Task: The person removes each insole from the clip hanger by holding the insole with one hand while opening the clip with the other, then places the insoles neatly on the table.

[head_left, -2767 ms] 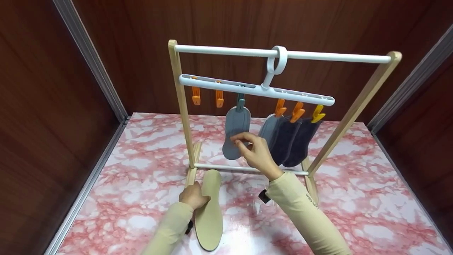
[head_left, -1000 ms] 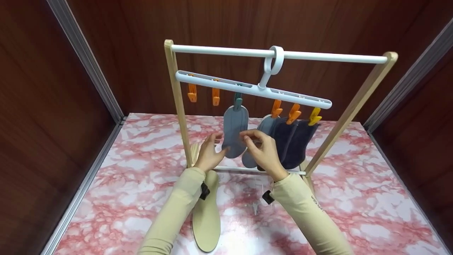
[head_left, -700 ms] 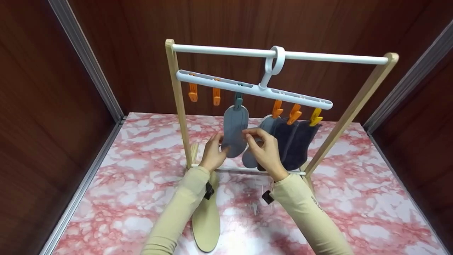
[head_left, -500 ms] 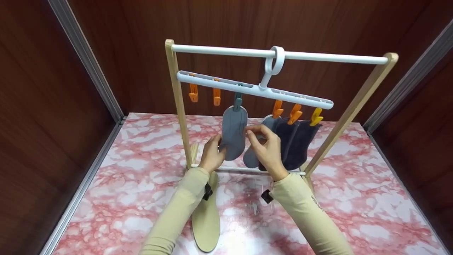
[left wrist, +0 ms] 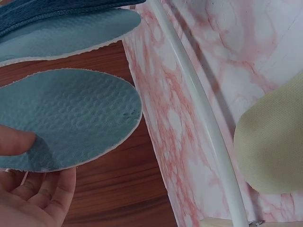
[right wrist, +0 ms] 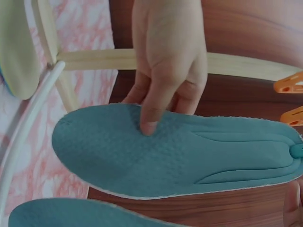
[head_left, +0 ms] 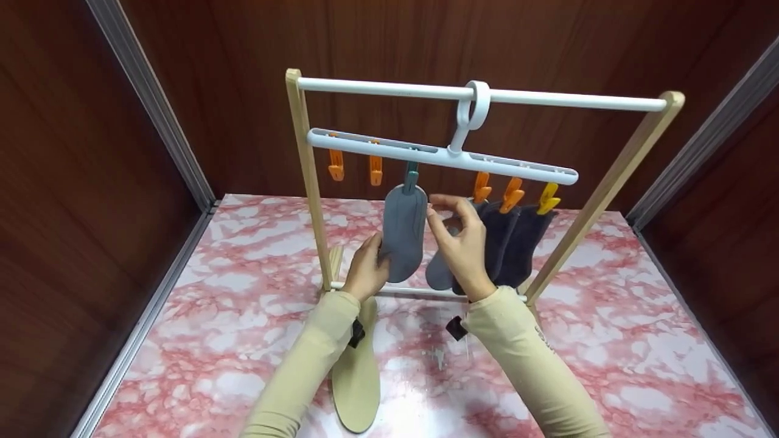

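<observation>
A blue-grey insole (head_left: 404,237) hangs by its narrow end from a teal peg (head_left: 411,177) on the white hanger (head_left: 389,149). My left hand (head_left: 367,267) pinches the insole's lower left edge, thumb on the near face and fingers behind, as the left wrist view shows. My right hand (head_left: 464,243) is beside the upper right edge, index finger and thumb bent toward each other, fingertips right at the edge and gripping nothing. Behind it a second blue-grey insole (head_left: 439,271) hangs, partly hidden. A beige insole (head_left: 356,389) lies on the marbled tabletop below my left forearm.
Two orange pegs (head_left: 375,170) hang bare at left. Dark, soft-looking pieces (head_left: 524,243) hang at right from an orange and a yellow peg (head_left: 548,198). The rack has wooden posts (head_left: 311,188), a white top rod (head_left: 377,89) and a low white rod (head_left: 414,292).
My left hand has left the beige insole and risen to grip the hanging insole. My right hand has moved up along its right edge toward the peg. The hanger has tilted slightly.
</observation>
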### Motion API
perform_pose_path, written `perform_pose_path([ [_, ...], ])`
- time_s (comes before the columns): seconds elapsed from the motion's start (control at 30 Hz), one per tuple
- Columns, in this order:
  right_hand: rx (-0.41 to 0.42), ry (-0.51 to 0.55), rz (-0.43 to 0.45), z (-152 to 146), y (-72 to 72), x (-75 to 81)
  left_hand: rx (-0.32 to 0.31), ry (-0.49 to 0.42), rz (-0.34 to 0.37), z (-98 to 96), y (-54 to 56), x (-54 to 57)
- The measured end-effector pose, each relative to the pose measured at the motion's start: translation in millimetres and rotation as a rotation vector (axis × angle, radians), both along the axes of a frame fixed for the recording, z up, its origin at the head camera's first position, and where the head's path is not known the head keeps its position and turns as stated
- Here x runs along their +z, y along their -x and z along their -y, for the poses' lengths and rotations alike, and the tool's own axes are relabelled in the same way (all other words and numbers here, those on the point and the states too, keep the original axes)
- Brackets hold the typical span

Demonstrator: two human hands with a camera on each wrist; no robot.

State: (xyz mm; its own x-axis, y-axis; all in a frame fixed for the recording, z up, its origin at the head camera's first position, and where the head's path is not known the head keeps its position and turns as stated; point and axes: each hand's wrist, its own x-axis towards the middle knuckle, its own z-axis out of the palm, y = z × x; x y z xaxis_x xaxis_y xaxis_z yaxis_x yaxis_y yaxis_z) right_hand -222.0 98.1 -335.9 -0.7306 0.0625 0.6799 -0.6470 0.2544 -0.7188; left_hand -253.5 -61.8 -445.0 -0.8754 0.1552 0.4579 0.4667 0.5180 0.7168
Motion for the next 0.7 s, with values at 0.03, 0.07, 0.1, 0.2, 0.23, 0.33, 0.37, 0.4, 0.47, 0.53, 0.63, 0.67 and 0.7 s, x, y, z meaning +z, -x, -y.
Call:
perform_pose_path([
  [0.03, 0.008, 0.007, -0.004, -0.3, 4.1, -1.9, 0.0, 0.001, -0.002, -0.2, -0.3, 0.0],
  [0.07, 0.017, 0.015, -0.007, -0.5, 8.6, -4.2, 0.001, 0.001, 0.002, -0.6, -0.4, 0.3],
  [0.1, 0.026, 0.02, -0.008, -0.8, 13.1, -6.5, 0.002, 0.001, 0.005, -0.9, -0.7, 0.4],
  [0.2, 0.057, 0.036, 0.005, -1.3, 25.2, -12.6, 0.001, -0.001, 0.009, -1.7, -1.1, 0.5],
  [0.23, 0.066, 0.041, 0.012, -0.8, 26.7, -12.5, 0.0, -0.002, 0.01, -1.9, -1.4, 0.5],
  [0.33, 0.096, 0.054, 0.024, 0.9, 28.9, -10.4, -0.009, -0.008, 0.016, -2.2, -2.2, 0.4],
  [0.37, 0.103, 0.058, 0.024, 1.6, 29.1, -9.3, -0.013, -0.008, 0.019, -2.2, -2.5, 0.4],
  [0.4, 0.108, 0.06, 0.026, 2.3, 29.1, -8.1, -0.015, -0.007, 0.023, -2.1, -2.8, 0.3],
  [0.47, 0.116, 0.062, 0.026, 3.3, 29.0, -5.3, -0.021, -0.003, 0.035, -1.9, -3.5, 0.0],
  [0.53, 0.126, 0.069, 0.03, 4.2, 29.8, -2.7, -0.024, 0.002, 0.047, -1.6, -4.0, -0.3],
  [0.63, 0.147, 0.075, 0.053, 5.0, 30.9, 0.7, -0.024, 0.007, 0.062, -1.5, -4.5, -0.7],
  [0.67, 0.155, 0.078, 0.066, 5.4, 31.6, 1.6, -0.022, 0.011, 0.069, -1.6, -4.7, -0.7],
  [0.7, 0.164, 0.079, 0.084, 5.7, 32.0, 2.7, -0.022, 0.015, 0.068, -1.6, -4.9, -0.8],
])
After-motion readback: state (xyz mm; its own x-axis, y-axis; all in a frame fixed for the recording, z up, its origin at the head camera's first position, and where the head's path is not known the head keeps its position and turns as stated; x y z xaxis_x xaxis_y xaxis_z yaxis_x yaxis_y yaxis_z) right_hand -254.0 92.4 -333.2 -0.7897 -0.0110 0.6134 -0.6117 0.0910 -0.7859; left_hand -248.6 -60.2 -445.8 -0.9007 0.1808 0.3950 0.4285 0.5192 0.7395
